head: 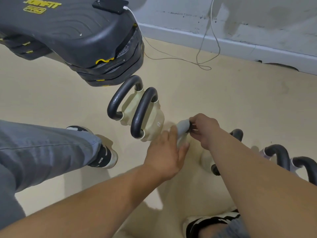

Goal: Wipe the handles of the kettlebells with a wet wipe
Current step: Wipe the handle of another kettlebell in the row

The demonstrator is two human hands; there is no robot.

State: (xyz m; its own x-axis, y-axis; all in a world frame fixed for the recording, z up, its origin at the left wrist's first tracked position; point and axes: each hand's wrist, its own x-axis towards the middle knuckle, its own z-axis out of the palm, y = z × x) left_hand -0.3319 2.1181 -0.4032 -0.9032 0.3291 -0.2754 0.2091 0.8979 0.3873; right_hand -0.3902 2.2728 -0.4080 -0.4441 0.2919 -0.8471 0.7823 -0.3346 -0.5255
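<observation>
A beige floor (51, 100) meets a scuffed grey-white wall (257, 23) along the upper right of the frame. At centre stand two cream kettlebells with black loop handles (144, 114), just below a black stepper stack with yellow lettering (68, 31) in the upper left. Right of centre, the right hand (204, 129) curls its fingers round a crumpled pale grey wet wipe (183, 126), which is wrapped on the handle of a third, blurred cream kettlebell (205, 158). The left hand (164, 152), fingers straight and together, lies just beside the wipe; blur hides whether it touches. More black-handled kettlebells (281, 155) sit at the right edge.
</observation>
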